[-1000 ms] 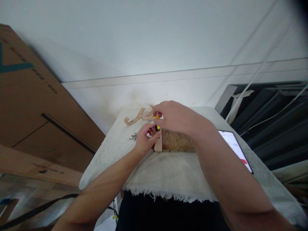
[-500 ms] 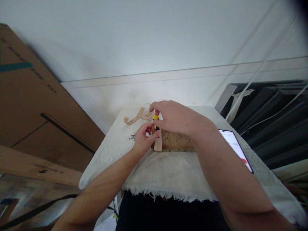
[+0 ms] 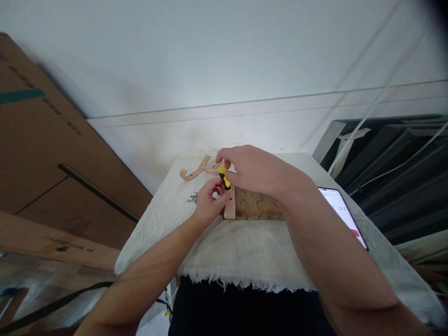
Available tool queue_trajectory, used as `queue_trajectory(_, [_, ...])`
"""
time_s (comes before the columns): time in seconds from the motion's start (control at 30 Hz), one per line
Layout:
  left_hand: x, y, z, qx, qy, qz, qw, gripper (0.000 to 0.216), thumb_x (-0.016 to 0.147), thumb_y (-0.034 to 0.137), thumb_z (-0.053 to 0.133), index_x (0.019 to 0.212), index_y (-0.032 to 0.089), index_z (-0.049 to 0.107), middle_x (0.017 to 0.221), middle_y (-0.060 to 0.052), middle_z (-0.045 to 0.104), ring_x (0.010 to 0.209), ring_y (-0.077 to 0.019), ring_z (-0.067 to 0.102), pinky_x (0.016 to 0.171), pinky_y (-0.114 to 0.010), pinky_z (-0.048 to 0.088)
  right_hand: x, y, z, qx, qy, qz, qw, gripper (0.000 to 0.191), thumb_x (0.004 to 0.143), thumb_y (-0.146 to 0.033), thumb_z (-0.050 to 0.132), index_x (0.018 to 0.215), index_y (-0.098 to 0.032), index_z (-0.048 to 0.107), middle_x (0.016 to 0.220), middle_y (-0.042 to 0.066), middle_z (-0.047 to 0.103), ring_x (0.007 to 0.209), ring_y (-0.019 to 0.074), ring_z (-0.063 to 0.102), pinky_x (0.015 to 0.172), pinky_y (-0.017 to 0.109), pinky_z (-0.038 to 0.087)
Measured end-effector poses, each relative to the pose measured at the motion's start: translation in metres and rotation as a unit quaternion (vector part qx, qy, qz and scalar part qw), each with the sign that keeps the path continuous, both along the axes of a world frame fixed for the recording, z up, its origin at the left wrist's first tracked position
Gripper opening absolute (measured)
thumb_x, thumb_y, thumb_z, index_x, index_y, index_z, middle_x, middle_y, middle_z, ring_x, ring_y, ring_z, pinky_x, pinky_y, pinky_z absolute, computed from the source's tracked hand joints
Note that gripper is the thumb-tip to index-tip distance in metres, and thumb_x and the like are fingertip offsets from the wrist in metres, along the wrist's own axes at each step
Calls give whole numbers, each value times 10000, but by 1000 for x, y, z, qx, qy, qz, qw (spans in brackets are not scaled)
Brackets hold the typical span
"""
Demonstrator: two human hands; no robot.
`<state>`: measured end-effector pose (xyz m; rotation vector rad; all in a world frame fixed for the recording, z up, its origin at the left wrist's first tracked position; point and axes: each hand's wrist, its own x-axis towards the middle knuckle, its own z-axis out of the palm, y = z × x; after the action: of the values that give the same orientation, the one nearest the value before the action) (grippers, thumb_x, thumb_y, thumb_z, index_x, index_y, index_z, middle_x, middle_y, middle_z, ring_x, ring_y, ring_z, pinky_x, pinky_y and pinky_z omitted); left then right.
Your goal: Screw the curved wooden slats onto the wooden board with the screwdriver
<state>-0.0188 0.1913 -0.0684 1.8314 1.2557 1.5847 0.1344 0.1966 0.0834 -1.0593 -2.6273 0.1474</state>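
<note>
My right hand (image 3: 257, 170) grips a small yellow and black screwdriver (image 3: 224, 178), which stands nearly upright over the left end of a pale wooden piece (image 3: 230, 208). That piece lies against a brown wooden board (image 3: 257, 205) dotted with small holes. My left hand (image 3: 210, 200) pinches at the screwdriver's tip on the pale piece; what lies under its fingers is hidden. Both rest on a white cloth (image 3: 241, 247) covering a small table.
Curved wooden hook pieces (image 3: 198, 170) lie at the cloth's far left. A few screws (image 3: 193, 199) sit left of my left hand. A phone (image 3: 343, 215) with a lit screen lies to the right. A big cardboard box (image 3: 45, 154) leans at left; dark panels stand at right.
The screwdriver's handle has tilted a little and more of it shows between my right fingers. Both hands stay in the same place.
</note>
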Motion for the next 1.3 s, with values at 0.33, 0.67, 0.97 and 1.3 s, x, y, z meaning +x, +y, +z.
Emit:
queue_trajectory(0.33, [0,1,-2,8,-14,-14,1000,257,725,220,673,978,177,651,901,-49,666,750,-125,565,669,-250,467,-2,2,-2,-9,-1,7,1000,313,820,-173,508,1114,-162,615,1028,100,688,906,206,615,736,288,415])
queue_trajectory(0.67, [-3,2,-3,8,-15,5,1000,192,728,279,702,882,169,669,768,-22,641,637,-104,486,645,-256,451,1,3,-3,8,12,4,1000,320,837,-231,503,1131,-178,616,1039,98,683,891,203,610,729,292,411])
queue_trajectory(0.97, [-2,2,-3,17,-14,-6,1000,249,710,270,713,926,181,627,867,-41,638,686,-111,518,632,-244,457,-2,5,-2,14,-28,-48,998,292,863,-352,519,1060,-188,658,969,97,696,839,216,620,679,303,406])
queue_trajectory(1.3, [-2,3,-7,8,-39,-10,999,259,735,258,670,979,183,627,851,-32,640,674,-106,525,635,-246,456,-2,3,-1,41,-49,-59,996,272,864,-301,488,1008,-171,679,964,112,703,881,241,627,712,328,427])
